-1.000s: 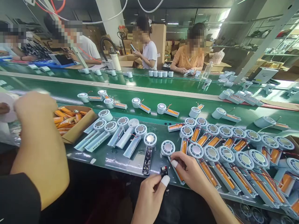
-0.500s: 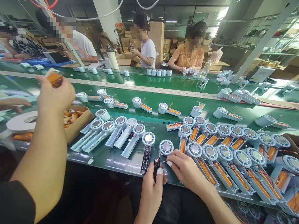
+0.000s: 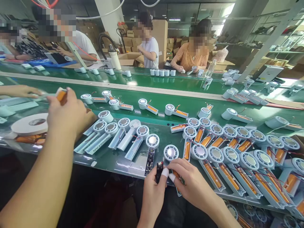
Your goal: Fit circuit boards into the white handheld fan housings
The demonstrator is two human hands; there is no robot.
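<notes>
A small black circuit board (image 3: 160, 167) is pinched upright in my left hand (image 3: 153, 193). Close beside it, my right hand (image 3: 190, 179) has its fingertips drawn together; what they grip is too small to tell. White covers show on a thumb or fingertip of each hand. Just beyond my hands lies a round pale-blue fan (image 3: 171, 152), its handle mostly hidden under my right hand, with some orange showing. Left of it, another fan (image 3: 152, 140) has a long dark circuit board (image 3: 149, 161) along its handle.
Many fans with orange cells (image 3: 242, 175) crowd the right; closed-handle fans (image 3: 102, 139) lie left. Several fans sit on the green belt (image 3: 128, 88). From the left reaches another person's arm (image 3: 54, 158), its hand holding an orange piece near a white roll (image 3: 30, 123). People work across the belt.
My right hand has come closer to the board in my left hand. The other person's hand with the orange piece has moved right and down. Fans on the belt have shifted slightly right.
</notes>
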